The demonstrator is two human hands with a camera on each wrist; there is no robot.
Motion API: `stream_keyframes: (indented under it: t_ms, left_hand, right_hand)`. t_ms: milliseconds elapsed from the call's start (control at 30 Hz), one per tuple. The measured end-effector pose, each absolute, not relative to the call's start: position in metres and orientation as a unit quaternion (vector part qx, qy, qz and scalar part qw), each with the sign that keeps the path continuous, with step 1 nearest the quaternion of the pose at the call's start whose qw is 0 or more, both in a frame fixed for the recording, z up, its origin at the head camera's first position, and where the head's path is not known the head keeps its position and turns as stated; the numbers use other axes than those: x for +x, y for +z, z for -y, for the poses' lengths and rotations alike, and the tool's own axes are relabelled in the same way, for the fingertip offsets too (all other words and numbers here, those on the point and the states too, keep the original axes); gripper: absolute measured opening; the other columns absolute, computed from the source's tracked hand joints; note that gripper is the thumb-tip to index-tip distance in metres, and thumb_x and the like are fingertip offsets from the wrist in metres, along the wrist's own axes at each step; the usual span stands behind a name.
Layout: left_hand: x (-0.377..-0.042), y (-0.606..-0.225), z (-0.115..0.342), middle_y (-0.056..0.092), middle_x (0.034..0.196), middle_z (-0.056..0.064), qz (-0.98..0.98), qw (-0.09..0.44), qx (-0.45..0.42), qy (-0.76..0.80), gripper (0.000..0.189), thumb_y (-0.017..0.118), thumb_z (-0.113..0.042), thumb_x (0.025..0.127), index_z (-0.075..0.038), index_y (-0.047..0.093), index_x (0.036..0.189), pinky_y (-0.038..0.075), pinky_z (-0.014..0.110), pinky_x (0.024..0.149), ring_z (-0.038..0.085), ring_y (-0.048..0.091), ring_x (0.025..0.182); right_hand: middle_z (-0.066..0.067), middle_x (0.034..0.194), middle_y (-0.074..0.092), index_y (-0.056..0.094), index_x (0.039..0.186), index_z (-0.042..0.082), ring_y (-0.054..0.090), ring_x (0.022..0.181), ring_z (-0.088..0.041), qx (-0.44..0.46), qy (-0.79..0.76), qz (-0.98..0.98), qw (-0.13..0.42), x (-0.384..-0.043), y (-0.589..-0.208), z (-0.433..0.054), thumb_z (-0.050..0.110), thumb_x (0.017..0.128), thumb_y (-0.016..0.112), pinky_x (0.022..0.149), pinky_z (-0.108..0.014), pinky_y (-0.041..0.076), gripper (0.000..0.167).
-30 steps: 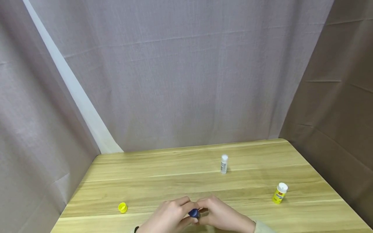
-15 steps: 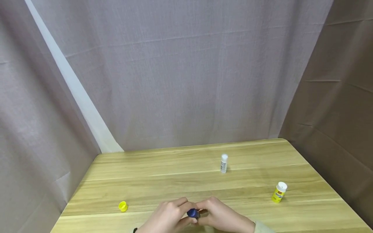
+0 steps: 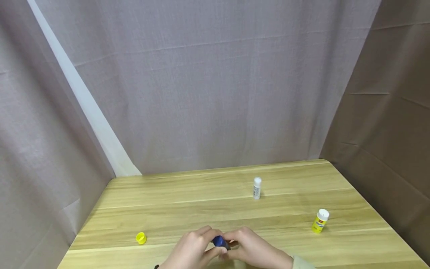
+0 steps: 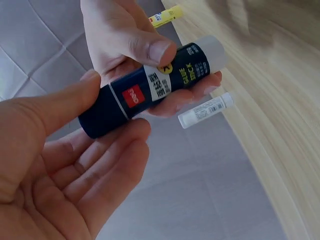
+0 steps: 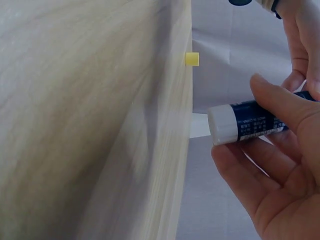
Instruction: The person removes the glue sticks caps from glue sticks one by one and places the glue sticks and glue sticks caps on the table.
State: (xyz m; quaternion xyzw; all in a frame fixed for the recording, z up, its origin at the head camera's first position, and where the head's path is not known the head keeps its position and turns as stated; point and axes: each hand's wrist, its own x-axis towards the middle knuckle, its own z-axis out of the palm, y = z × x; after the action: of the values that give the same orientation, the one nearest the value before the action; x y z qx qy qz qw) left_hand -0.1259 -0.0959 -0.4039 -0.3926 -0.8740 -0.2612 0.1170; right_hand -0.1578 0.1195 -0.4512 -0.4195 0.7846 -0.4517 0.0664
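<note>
While both hands hold it from opposite ends, a navy Deli glue stick (image 4: 147, 91) bridges the space between them

Where the left hand (image 3: 189, 248) meets the glue stick, its thumb and fingers pinch the navy end section (image 4: 102, 117), just past a thin pale seam, with the thumb on one side and the fingers on the other. The right hand (image 3: 252, 246) grips the printed body, its thumb laid over the white label and its fingers curved along the far side. Past that thumb juts the whitish end (image 4: 212, 52), so the glue stick runs crosswise through both grasps, held above the near part of the wooden table (image 3: 188, 209).

Well to the left of the left hand, a small yellow cap (image 3: 141, 238) sits on the table with its hollow side showing. Beyond the hands and slightly to the right stands a slim white stick (image 3: 256, 188) with a printed label. Farther right and nearer, a yellow tube with a white top (image 3: 320, 221) stands well apart from the right hand. Grey curtains (image 3: 201, 93) hang behind the table.
</note>
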Motion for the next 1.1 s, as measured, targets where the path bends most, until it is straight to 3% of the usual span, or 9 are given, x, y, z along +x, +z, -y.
stream_keyframes:
  t_ms: [233,433,567,700,767,900,967,1100]
  left_hand:
    - [-0.124,-0.405,0.092,0.071,0.094,0.000,0.892,0.141,-0.355,-0.241,0.034,0.072,-0.041,0.092,-0.008,0.072,0.102,0.051,0.016,0.060,0.006,0.067,0.078]
    - [-0.126,-0.405,0.092,0.069,0.095,-0.002,0.884,0.138,-0.372,-0.246,0.031,0.072,-0.038,0.093,-0.009,0.071,0.102,0.049,0.014,0.061,0.003,0.064,0.078]
    - [-0.129,-0.405,0.095,0.068,0.104,-0.003,0.843,0.131,-0.462,-0.242,0.025,0.076,-0.023,0.092,-0.009,0.068,0.112,0.050,0.010,0.074,0.003,0.064,0.092]
    - [-0.131,-0.404,0.098,0.067,0.117,-0.001,0.794,0.126,-0.554,-0.216,0.042,0.076,0.001,0.086,-0.010,0.064,0.124,0.047,0.011,0.091,0.007,0.062,0.107]
    - [-0.132,-0.403,0.100,0.066,0.120,-0.001,0.783,0.128,-0.574,-0.201,0.045,0.074,0.005,0.085,-0.011,0.064,0.126,0.046,0.013,0.094,0.008,0.061,0.111]
    - [-0.132,-0.401,0.102,0.066,0.121,-0.003,0.782,0.108,-0.581,-0.197,0.025,0.068,-0.014,0.097,-0.012,0.067,0.122,0.044,0.011,0.094,0.004,0.060,0.111]
    - [-0.131,-0.400,0.102,0.065,0.121,-0.005,0.785,0.102,-0.580,-0.195,0.025,0.066,-0.022,0.100,-0.012,0.068,0.122,0.045,0.010,0.093,0.003,0.059,0.111]
    - [-0.131,-0.398,0.103,0.066,0.121,-0.004,0.789,0.100,-0.578,-0.182,0.025,0.069,-0.014,0.097,-0.012,0.069,0.122,0.045,0.009,0.093,0.003,0.060,0.113]
  right_hand:
    - [0.004,0.107,0.074,0.075,0.109,0.011,0.068,0.096,-0.004,-0.403,-0.439,-0.802,0.047,-0.156,-0.450,-0.118,0.025,0.094,0.073,0.077,-0.017,0.056,0.021]
    - [0.005,0.107,0.074,0.075,0.110,0.009,0.068,0.096,-0.004,-0.408,-0.440,-0.799,0.036,-0.156,-0.451,-0.119,0.023,0.094,0.073,0.078,-0.017,0.056,0.021]
    - [0.008,0.105,0.073,0.075,0.111,0.012,0.066,0.096,-0.002,-0.423,-0.439,-0.792,0.039,-0.156,-0.453,-0.121,0.017,0.093,0.075,0.079,-0.019,0.056,0.018]
    - [0.013,0.100,0.072,0.074,0.107,0.018,0.065,0.091,0.001,-0.437,-0.444,-0.781,0.043,-0.155,-0.454,-0.123,0.015,0.090,0.077,0.077,-0.020,0.056,0.017]
    - [0.014,0.099,0.071,0.074,0.107,0.021,0.064,0.090,0.002,-0.441,-0.443,-0.779,0.042,-0.155,-0.455,-0.124,0.018,0.091,0.077,0.076,-0.020,0.056,0.017]
    - [0.016,0.100,0.070,0.074,0.108,0.022,0.063,0.090,0.004,-0.443,-0.430,-0.786,0.039,-0.154,-0.455,-0.125,0.027,0.091,0.076,0.075,-0.019,0.055,0.018]
    - [0.017,0.101,0.070,0.074,0.109,0.023,0.063,0.091,0.004,-0.439,-0.423,-0.792,0.041,-0.154,-0.455,-0.125,0.030,0.091,0.075,0.076,-0.020,0.054,0.020]
    - [0.018,0.102,0.069,0.074,0.111,0.022,0.063,0.092,0.004,-0.430,-0.422,-0.796,0.052,-0.154,-0.455,-0.125,0.032,0.091,0.075,0.078,-0.021,0.054,0.022]
